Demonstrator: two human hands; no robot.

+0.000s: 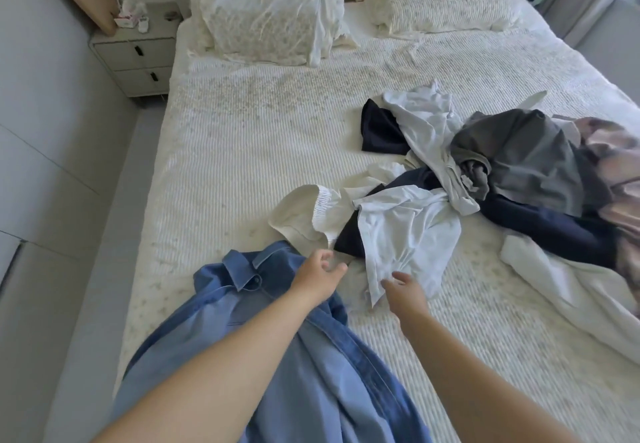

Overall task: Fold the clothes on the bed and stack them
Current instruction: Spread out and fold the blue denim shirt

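White bed [242,151] with unfolded clothes pile [485,172], denim shirt [277,356].

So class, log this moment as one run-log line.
left hand: open over denim shirt | right hand: open, at white garment | folded: none

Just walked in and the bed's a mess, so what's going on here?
A person is sorting laundry on the bed. Both hands reach toward a pile of unfolded clothes: the left hand hovers open above a blue denim shirt, and the right hand is at the edge of a white garment, though whether it touches is unclear. Nothing looks folded or stacked yet.
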